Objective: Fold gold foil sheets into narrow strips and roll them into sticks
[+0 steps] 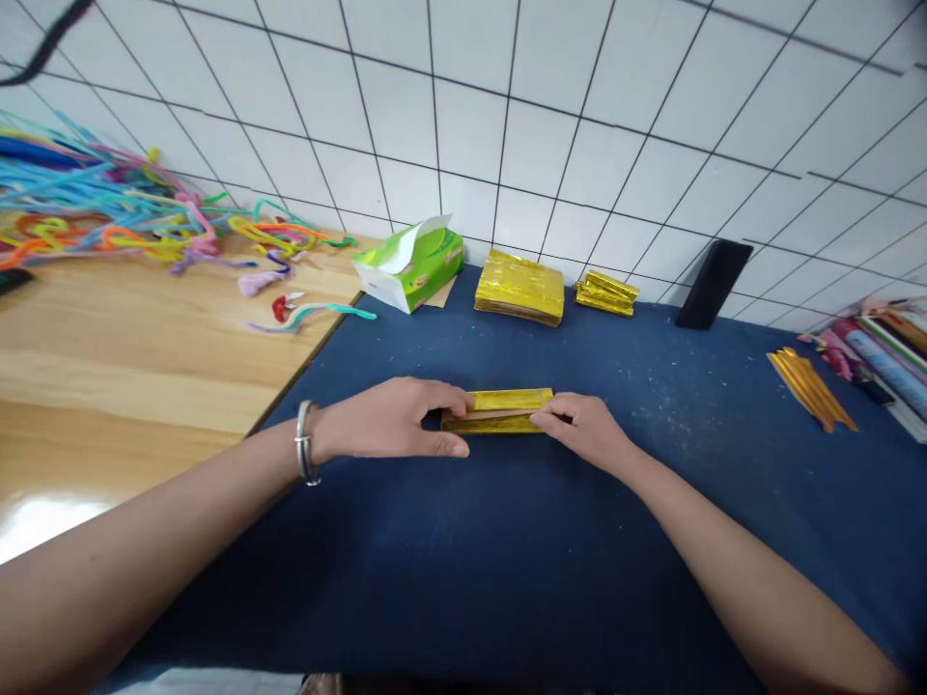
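A strip of folded gold paper (507, 399) lies lengthwise on the dark blue table surface (463, 560), with a brownish inner layer showing along its middle. At its left end is my left hand (406, 417), the fingers on the upper edge and the thumb apart from them below. My right hand (583, 430) pinches the right end of the paper between thumb and fingers. Behind it stand a thick stack of gold paper (519, 287) and a smaller folded gold bundle (606, 292).
A green tissue box (416, 265) stands at the back beside the wooden table (145, 376), which holds tangled colourful pipe cleaners (145, 222). A black object (714, 285) leans on the tiled wall. Gold strips (812, 388) and books (887, 367) are at right.
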Demonstrator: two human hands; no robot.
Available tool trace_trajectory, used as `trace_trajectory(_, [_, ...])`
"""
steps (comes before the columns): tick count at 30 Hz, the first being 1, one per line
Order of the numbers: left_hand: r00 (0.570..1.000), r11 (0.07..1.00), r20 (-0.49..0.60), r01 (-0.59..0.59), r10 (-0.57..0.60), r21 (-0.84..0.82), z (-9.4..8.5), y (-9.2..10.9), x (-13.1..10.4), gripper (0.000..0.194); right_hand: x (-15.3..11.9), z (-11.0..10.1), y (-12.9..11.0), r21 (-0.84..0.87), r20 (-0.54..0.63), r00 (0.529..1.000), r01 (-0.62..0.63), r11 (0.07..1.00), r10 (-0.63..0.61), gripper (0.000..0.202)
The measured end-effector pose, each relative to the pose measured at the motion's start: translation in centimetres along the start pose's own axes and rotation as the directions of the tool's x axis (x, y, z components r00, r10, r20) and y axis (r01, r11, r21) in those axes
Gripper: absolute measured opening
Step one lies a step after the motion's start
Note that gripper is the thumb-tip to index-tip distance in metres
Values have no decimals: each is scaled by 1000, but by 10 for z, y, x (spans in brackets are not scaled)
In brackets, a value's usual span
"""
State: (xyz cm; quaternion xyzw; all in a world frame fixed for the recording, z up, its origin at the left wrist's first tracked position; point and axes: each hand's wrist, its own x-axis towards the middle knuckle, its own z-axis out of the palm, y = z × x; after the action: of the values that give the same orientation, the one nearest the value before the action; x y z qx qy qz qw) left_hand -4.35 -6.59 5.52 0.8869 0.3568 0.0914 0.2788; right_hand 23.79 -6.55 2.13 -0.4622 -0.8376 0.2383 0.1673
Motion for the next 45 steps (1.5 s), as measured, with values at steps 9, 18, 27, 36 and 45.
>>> trace_trajectory(9, [977,996,-209,54,-39,65,31,-7,13,26,0,10,1,-38,-119,988,-105,994,100,24])
trace_trajectory(18, [972,967,-235,59,1,247,41,-9,13,17,3,11,1,-86,-146,982,-137,987,124,21])
trace_trajectory(27, [973,961,-231,78,-15,265,41,-5,10,13,6,12,5,-128,-176,974,-167,978,143,19])
trace_trajectory(36, [986,918,-154,5,61,396,39,-2,9,32,8,15,9,-165,-223,963,-189,968,150,21])
trace_trajectory(45, [994,855,-86,-12,66,519,34,-1,5,35,7,7,21,-261,-430,903,-108,959,-15,22])
